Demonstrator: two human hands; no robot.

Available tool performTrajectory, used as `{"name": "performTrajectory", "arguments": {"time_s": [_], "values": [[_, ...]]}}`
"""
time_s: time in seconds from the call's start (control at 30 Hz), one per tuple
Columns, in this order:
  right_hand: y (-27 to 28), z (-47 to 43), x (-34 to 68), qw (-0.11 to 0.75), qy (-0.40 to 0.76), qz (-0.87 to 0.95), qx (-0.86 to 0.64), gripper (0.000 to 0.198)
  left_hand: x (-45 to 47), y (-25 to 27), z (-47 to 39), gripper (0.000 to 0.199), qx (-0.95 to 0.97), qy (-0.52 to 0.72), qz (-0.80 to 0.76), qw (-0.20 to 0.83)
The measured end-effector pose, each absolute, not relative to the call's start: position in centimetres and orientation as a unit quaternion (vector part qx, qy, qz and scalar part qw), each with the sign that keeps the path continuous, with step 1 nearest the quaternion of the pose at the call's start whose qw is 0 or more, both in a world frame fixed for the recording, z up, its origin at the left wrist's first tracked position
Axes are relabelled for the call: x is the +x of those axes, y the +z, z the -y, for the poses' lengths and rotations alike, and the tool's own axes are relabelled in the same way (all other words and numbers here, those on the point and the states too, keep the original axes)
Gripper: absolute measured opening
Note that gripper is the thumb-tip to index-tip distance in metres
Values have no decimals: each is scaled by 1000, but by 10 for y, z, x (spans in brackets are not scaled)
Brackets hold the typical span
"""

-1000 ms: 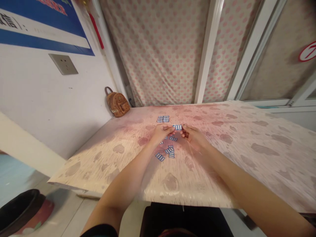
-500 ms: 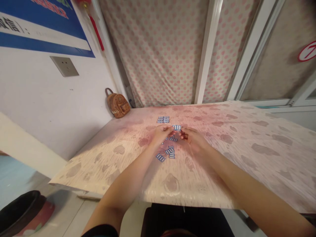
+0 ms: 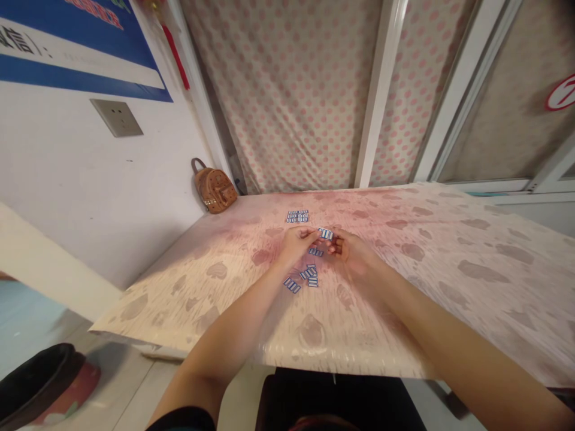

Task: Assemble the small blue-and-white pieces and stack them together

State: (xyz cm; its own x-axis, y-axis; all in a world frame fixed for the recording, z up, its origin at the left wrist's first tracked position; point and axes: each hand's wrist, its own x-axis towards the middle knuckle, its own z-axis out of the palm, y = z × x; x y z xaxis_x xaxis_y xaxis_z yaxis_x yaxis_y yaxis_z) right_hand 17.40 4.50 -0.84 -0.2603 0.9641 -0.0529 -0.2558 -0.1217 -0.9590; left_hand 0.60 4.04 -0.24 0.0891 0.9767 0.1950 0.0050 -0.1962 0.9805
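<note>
Between my two hands, just above the table, is a small blue-and-white striped card [image 3: 326, 234]. My left hand [image 3: 297, 244] is closed, its thumb and fingertips at the card's left edge. At the right edge, my right hand [image 3: 353, 248] pinches the card, its other fingers curled underneath. A similar card [image 3: 315, 252] lies just below the hands. Nearer to me are a loose overlapping group of cards [image 3: 309, 275] and a single tilted card [image 3: 291, 285]. Beyond my left hand, more cards [image 3: 297, 216] lie together in neat rows. Their print is too small to read.
A patterned cloth covers the table [image 3: 404, 287]. At its far left corner, against the wall, sits a small brown backpack-shaped bag [image 3: 215, 190]. Dotted curtains [image 3: 291, 96] hang behind the table. A dark-rimmed pot [image 3: 49, 383] stands on the floor at lower left.
The card between my hands has shifted slightly right and tilted. My right fingers have changed their position around it. The cards on the table look unmoved.
</note>
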Motion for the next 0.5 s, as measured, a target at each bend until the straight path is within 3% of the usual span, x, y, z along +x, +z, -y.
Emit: {"name": "performTrajectory", "arguments": {"time_s": [0.23, 0.5], "values": [[-6, -41, 172, 493, 646, 448, -371, 19, 7, -2, -39, 25, 558, 517, -430, 485], [0, -31, 176, 509, 573, 521, -374, 37, 8, 1, -36, 22, 544, 534, -418, 494]]}}
